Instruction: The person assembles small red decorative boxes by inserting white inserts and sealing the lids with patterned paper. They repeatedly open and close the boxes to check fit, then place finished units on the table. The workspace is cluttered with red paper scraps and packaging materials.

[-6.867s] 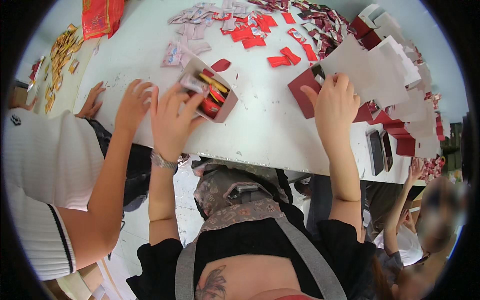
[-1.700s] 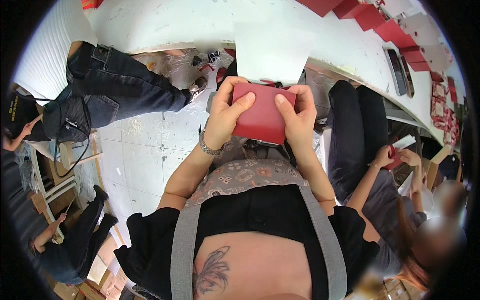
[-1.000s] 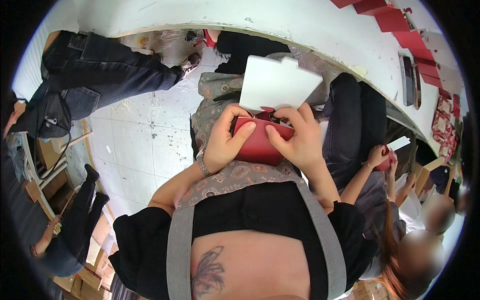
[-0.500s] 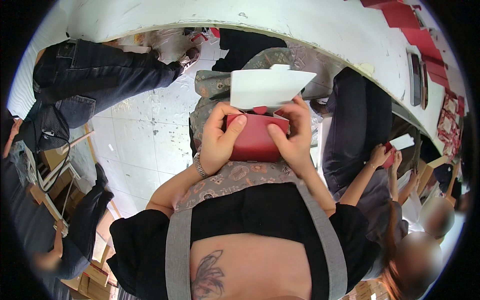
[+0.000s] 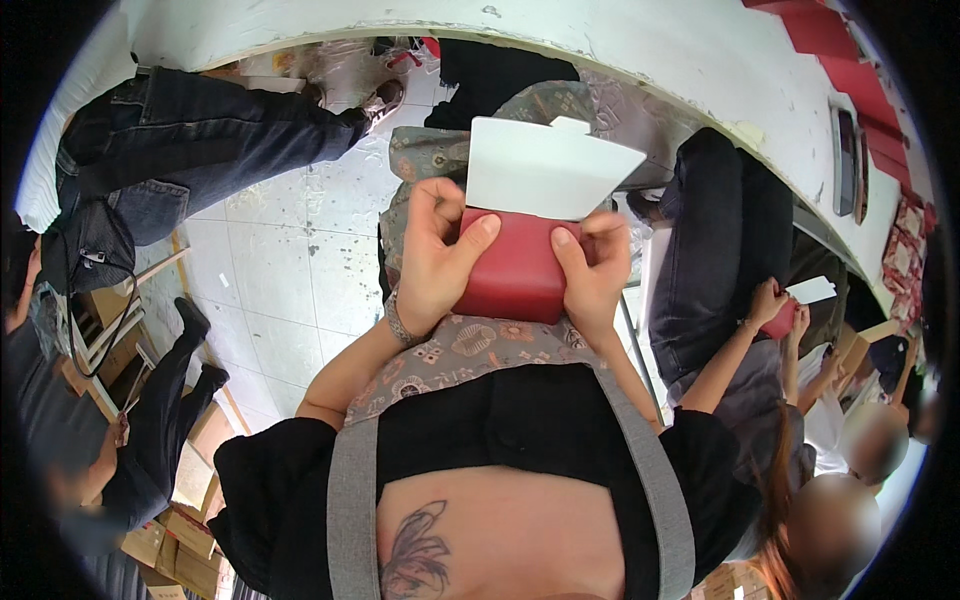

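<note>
A small red cardboard box (image 5: 515, 268) rests at my lap, on the patterned apron (image 5: 470, 345). Its lid flap (image 5: 550, 170) stands up on the far side, white inside, with a small tab at the edge. My left hand (image 5: 432, 250) grips the box's left side, thumb on the red face and fingers curled. On the right side my right hand (image 5: 595, 262) holds it the same way, thumb pressed near the upper right corner. The fingertips behind the box edges are partly hidden. What lies inside the box does not show.
A white table (image 5: 400, 25) curves across the far side, with red boxes (image 5: 815, 30) and a phone (image 5: 845, 150) at right. Beside me on the right, a co-worker's hands (image 5: 775, 305) hold a similar red box. Another person's jeans-clad legs (image 5: 220, 150) are at left, near cardboard boxes (image 5: 185, 550).
The box's top opening, with a red piece showing in it, is now covered by the red face. My fingers have curled in at both sides. The white flap has shifted slightly right.
</note>
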`<state>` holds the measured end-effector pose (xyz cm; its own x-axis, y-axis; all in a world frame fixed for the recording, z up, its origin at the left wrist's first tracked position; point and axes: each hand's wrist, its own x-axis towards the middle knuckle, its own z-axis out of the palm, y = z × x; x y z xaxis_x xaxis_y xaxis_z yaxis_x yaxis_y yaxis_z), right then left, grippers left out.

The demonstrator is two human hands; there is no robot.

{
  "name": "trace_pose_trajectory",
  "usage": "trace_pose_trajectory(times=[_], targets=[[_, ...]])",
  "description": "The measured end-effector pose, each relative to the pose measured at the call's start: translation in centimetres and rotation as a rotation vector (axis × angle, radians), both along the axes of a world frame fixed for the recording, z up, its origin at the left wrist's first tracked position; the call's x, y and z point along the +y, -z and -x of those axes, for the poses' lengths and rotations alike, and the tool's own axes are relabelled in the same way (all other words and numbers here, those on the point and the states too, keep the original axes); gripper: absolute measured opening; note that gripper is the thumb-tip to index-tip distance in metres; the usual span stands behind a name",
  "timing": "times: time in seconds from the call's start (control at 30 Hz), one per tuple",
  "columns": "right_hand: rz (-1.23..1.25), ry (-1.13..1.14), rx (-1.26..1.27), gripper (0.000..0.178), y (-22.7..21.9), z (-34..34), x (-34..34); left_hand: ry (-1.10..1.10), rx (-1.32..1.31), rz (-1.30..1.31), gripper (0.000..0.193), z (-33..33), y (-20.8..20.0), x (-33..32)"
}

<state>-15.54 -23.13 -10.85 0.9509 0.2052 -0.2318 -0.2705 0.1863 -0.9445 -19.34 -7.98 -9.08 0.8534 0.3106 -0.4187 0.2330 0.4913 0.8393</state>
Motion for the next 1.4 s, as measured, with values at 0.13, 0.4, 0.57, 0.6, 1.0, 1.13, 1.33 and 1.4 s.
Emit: trace_pose_trajectory(times=[0.13, 0.4, 0.57, 0.6, 1.0, 1.13, 1.33, 1.4], targets=[[-0.117, -0.077, 0.278, 0.032, -0.5, -0.6, 0.0, 0.104, 0.171, 0.214, 0.019, 0.0, 0.9, 0.6], [0.011, -0.222, 0.017, 0.007, 0.4, 1.3, -1.8, 0.374, 0.047, 0.142, 0.024, 1.1, 0.4, 1.3], [-0.05, -0.247, 0.021, 0.004, 0.9, 1.5, -2.4, 0.43, 0.066, 0.099, 0.013, 1.8, 1.0, 1.6], [-0.055, -0.27, -0.005, 0.005, 1.2, 1.6, -2.4, 0.395, 0.089, 0.191, 0.01, 1.9, 0.7, 1.6], [0.094, -0.528, -0.002, 0.017, -0.8, 1.1, -3.9, 0.597, -0.257, -0.03, 0.011, 2.8, 3.7, 2.9], [-0.069, -0.284, 0.185, 0.023, 0.9, 0.9, -3.7, 0.881, -0.395, -0.536, 0.074, 2.2, 1.3, 4.0], [-0.2, -0.206, 0.387, 0.019, -0.2, -4.6, -1.1, 0.677, -0.622, -0.801, 0.066, -4.7, -1.0, 4.1], [-0.069, -0.242, 0.037, 0.022, -2.1, -5.8, -0.4, 0.636, -0.689, -0.64, 0.06, -6.2, -0.5, 4.6]])
